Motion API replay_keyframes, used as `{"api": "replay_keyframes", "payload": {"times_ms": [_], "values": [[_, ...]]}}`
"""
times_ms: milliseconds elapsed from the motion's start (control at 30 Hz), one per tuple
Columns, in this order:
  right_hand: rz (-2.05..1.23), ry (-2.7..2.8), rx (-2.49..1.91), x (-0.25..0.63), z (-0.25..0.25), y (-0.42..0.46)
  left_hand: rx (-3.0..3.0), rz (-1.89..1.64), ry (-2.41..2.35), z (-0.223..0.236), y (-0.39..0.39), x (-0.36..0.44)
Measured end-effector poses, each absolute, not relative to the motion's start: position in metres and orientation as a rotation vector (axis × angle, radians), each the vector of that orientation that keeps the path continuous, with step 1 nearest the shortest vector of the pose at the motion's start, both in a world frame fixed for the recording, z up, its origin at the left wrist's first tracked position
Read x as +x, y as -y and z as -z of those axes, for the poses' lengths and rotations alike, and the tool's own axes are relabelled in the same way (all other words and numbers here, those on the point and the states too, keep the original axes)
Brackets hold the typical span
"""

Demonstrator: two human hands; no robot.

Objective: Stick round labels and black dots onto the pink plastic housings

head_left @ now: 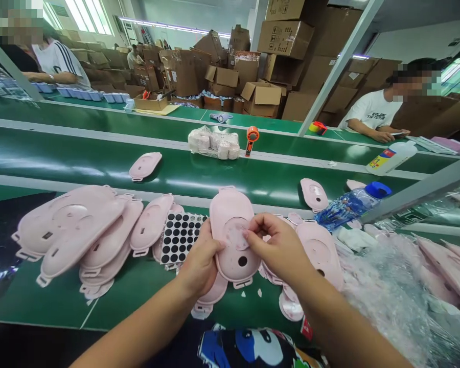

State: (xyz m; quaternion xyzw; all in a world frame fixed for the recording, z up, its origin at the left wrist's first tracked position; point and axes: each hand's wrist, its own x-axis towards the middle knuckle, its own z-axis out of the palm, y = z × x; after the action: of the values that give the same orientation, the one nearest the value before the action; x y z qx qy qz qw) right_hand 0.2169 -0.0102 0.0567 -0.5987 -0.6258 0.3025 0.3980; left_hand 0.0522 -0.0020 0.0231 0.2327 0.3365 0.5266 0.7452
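Observation:
A pink plastic oval cover with a round recess and a black dot is held upright above the bench. My left hand grips its left edge, thumb on the front. At the recess, the fingers of my right hand are pinched on the edge of a thin, pale round piece. Just left of the cover lies a white sheet of round black stickers, with some spots bare. Beneath and behind my hands lie more pink covers, partly hidden.
Stacked pink covers fill the left side. A conveyor belt runs behind, carrying a loose cover. Plastic wrap and a blue-capped bottle are on the right. An orange handheld fan stands beyond; co-workers sit across.

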Motion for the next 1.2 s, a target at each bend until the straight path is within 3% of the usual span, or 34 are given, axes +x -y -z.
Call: {"api": "replay_keyframes", "payload": {"times_ms": [200,567,767,967,1200], "values": [[-0.056,1.698,-1.407,0.2,-0.06,0.038,0.665,-1.157,-0.732,-0.025,0.014,0.064],[0.25,1.996,-1.266,0.206,-0.064,0.051,1.069,-1.253,-0.813,-0.02,0.016,0.059],[-0.206,1.833,-1.359,0.211,-0.058,0.048,1.032,-1.161,-0.843,-0.023,0.015,0.055],[-1.065,1.251,-1.221,0.211,-0.026,0.043,0.873,-1.213,-0.834,-0.026,0.008,0.066],[-1.122,1.176,-1.082,0.218,-0.027,0.038,0.944,-1.221,-0.881,-0.033,0.005,0.079]]}}
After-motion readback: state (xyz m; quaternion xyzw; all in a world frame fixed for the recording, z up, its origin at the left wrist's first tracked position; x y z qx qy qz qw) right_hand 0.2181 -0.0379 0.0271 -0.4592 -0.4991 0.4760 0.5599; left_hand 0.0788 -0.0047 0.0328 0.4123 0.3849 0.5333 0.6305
